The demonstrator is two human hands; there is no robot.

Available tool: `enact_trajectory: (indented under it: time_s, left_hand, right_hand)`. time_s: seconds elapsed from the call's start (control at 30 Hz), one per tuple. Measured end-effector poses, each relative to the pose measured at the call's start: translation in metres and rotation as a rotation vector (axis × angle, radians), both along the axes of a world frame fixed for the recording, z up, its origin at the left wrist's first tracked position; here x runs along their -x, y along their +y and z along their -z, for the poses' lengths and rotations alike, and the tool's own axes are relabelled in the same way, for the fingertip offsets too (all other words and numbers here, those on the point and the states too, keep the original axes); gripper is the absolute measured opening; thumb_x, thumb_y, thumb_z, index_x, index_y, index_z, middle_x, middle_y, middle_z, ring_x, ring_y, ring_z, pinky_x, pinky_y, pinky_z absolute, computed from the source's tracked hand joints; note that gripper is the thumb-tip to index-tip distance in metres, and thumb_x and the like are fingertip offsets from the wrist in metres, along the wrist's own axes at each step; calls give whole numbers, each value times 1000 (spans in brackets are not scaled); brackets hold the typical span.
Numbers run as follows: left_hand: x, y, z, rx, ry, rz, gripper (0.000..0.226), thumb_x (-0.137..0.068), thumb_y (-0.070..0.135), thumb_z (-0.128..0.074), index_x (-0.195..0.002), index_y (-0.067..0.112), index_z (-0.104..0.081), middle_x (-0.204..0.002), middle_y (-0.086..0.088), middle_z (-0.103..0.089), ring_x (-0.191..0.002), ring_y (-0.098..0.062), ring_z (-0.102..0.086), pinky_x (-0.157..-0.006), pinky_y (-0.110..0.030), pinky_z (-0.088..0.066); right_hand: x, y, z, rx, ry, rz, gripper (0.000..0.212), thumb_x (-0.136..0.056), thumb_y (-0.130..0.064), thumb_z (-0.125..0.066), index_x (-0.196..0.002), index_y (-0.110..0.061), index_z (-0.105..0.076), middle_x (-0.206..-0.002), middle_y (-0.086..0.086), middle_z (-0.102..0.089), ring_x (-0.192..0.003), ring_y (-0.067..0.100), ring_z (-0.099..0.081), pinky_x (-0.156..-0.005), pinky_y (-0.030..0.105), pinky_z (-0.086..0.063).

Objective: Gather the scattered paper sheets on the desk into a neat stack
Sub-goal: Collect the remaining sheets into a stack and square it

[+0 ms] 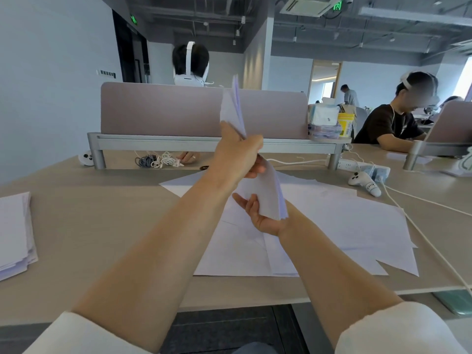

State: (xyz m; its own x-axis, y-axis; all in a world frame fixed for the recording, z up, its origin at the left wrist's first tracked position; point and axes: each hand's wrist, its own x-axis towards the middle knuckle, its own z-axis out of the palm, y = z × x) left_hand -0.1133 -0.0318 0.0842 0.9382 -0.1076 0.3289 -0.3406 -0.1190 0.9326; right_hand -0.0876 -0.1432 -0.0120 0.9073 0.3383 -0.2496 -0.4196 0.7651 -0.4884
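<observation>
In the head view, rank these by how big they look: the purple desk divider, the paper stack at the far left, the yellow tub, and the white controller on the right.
1. purple desk divider
2. paper stack, though nearness enlarges it
3. and 4. yellow tub and white controller look alike; unranked.

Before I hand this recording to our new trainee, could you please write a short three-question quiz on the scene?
1. True or false: the left hand grips the middle of the held bundle of sheets.
2. What does the right hand do? A) lies flat on the desk B) supports the bundle's lower edge with an open palm C) holds the white controller
3. Fill in: apart from the loose sheets under the arms, a second pile sits at the desk's far ___ side.

Key: 1 true; 2 B; 3 left.
</observation>
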Motion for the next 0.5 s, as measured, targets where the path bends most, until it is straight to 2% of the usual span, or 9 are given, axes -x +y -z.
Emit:
enact_trajectory:
  time_s: [0.07, 0.1, 0.17, 0.23, 0.33, 0.4, 0.43, 0.47, 0.5]
  left_hand:
    - [2, 2, 0, -45, -48, -32, 68, -88, 33, -54, -144, 15, -21, -68, -2, -55, -40, -7, -51, -44, -21, -47]
    - [2, 4, 1, -64, -58, -61, 71, -88, 44, -53, -146, 18, -19, -71, -2, -54, -45, -10, -51, -46, -22, -46]
    - [-4, 11, 1, -51, -51, -100, 67, -89, 59, -41, -141, 18, -31, -70, -1, -52, -48, -13, -47, -48, -23, -43]
    - [-10, 21, 2, 90, -33, -95, 53, -93, 61, -28, -123, 23, -48, -66, -1, -49, -46, -12, -42, -49, -23, -39]
    - [-26, 39, 8, 359, -4, -159, 50, -96, 59, -21, -111, 23, -53, -72, 0, -52, -56, -13, -47, -58, -27, -42]
    - [-39, 54, 13, 506, 98, -145, 51, -96, 58, -24, -106, 17, -53, -79, -1, -57, -68, -17, -55, -65, -29, -44]
    - [-43, 60, 15, 562, 185, -77, 53, -95, 59, -28, -102, 14, -53, -81, -3, -59, -72, -19, -58, -66, -30, -46]
    - [-50, 66, 18, 585, 276, -15, 54, -93, 61, -32, -95, 12, -54, -79, -4, -60, -70, -21, -59, -65, -29, -46]
    - [-56, 69, 23, 548, 362, 32, 54, -92, 60, -36, -85, 11, -58, -73, -5, -60, -62, -22, -58, -61, -27, -45]
  right_hand:
    - [-2, 6, 1, -8, -14, -16, 59, -95, -32, -39, -70, 14, -64, -72, 25, -65, -31, 12, -54, -33, 12, -42]
    - [-4, 8, 2, 9, -22, -15, 55, -95, -31, -39, -73, 12, -64, -70, 23, -65, -30, 11, -53, -32, 10, -40]
    - [-8, 9, 4, 53, -37, 0, 41, -96, -27, -36, -87, 5, -60, -69, 20, -67, -29, 10, -50, -29, 10, -37]
    - [-10, 8, 7, 102, -48, 22, 34, -94, -25, -38, -91, 2, -59, -68, 16, -68, -29, 9, -49, -28, 11, -36]
    - [-8, -1, 12, 139, -75, 65, 25, -89, -21, -47, -89, 2, -58, -65, 12, -68, -29, 7, -49, -28, 11, -35]
    - [-8, -15, 13, 293, -128, 132, 19, -84, -14, -63, -95, 1, -57, -57, 5, -67, -31, 4, -50, -30, 11, -37]
    - [-9, -25, 13, 436, -152, 179, 30, -78, -13, -70, -103, -1, -58, -53, -1, -66, -33, 3, -53, -33, 12, -41]
    - [-10, -34, 11, 585, -173, 213, 34, -81, -14, -69, -112, -5, -57, -53, -5, -67, -39, 3, -59, -38, 14, -46]
    - [-10, -44, 8, 664, -191, 243, 28, -88, -15, -61, -115, -9, -56, -58, -6, -69, -47, 6, -65, -44, 18, -52]
